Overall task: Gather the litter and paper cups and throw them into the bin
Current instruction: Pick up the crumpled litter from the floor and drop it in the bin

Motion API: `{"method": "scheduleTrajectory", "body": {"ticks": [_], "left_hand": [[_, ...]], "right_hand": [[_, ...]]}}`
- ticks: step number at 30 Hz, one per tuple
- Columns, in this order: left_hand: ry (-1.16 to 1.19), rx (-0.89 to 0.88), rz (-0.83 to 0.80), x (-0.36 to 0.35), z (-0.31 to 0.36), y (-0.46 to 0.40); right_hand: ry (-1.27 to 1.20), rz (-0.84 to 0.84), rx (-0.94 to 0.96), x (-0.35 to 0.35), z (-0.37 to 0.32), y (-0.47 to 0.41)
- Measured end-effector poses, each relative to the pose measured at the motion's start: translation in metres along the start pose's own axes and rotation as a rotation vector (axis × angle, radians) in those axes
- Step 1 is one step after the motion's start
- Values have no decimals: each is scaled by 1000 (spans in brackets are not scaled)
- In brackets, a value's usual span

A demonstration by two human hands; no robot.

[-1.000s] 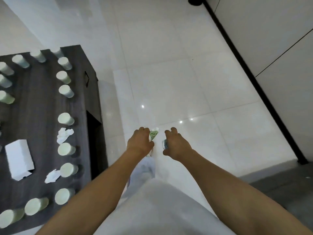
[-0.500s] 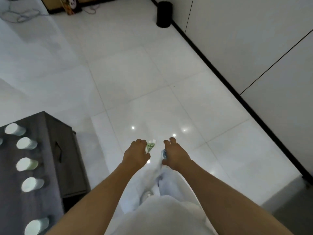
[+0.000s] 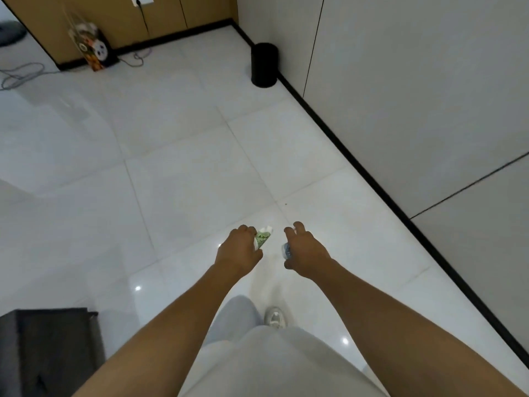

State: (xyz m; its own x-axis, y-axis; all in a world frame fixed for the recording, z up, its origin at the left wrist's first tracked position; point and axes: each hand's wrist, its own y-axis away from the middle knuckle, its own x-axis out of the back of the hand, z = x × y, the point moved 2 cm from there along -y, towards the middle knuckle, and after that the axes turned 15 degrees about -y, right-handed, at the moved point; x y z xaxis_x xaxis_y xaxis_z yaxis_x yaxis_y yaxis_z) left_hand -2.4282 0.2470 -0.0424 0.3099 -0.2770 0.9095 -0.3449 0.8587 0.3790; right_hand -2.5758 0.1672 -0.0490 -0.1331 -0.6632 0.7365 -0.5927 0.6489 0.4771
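Observation:
My left hand [image 3: 239,252] grips a crumpled white paper cup with green print [image 3: 262,239]; its rim sticks out past my fingers. My right hand [image 3: 305,253] curls around a small white and blue piece of litter [image 3: 286,250], mostly hidden in my palm. Both hands are held out side by side over the white tiled floor. A black cylindrical bin [image 3: 264,64] stands far ahead on the floor, against the white wall at the right.
A corner of the dark table [image 3: 48,348] shows at the bottom left. A patterned paper bag [image 3: 91,48] and loose cables [image 3: 20,75] lie by the wooden back wall. A black skirting strip [image 3: 400,210] runs along the right wall. My shoe [image 3: 274,318] is below my hands.
The view has swung away from the table and its cups towards the far corner. The black bin has come nearer and lower in view. Both hands keep their hold.

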Motion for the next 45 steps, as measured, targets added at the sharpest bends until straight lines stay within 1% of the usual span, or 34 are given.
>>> {"method": "scheduleTrajectory", "body": {"ticks": [5, 8, 11, 15, 21, 23, 27, 31, 34, 39, 45], "left_hand": [[1, 32, -29, 39, -18, -118], [-6, 27, -16, 71, -31, -197], [-2, 27, -16, 110, -47, -277], [-21, 25, 4, 167, -60, -367], [-70, -11, -28, 221, -52, -502], [-87, -24, -14, 234, -47, -549], [-90, -22, 15, 271, -31, -659], [-82, -29, -1, 311, -17, -749], [-43, 9, 11, 340, -13, -804], [-19, 57, 43, 372, -26, -899], [4, 69, 25, 416, -51, -1031]], "right_hand": [[44, -34, 23, 60, -10, -116], [59, -30, 28, 97, -19, -191], [95, -34, 27, 140, -33, -266], [115, 2, 66, 199, -56, -350], [120, -40, 61, 273, -55, -471], [128, -48, 57, 300, -49, -512], [110, -21, 59, 375, -33, -609], [106, -34, 44, 447, -26, -691], [108, -39, 42, 489, -28, -743], [78, -50, 73, 536, -34, -839], [84, -91, 68, 590, -48, -963]]}}
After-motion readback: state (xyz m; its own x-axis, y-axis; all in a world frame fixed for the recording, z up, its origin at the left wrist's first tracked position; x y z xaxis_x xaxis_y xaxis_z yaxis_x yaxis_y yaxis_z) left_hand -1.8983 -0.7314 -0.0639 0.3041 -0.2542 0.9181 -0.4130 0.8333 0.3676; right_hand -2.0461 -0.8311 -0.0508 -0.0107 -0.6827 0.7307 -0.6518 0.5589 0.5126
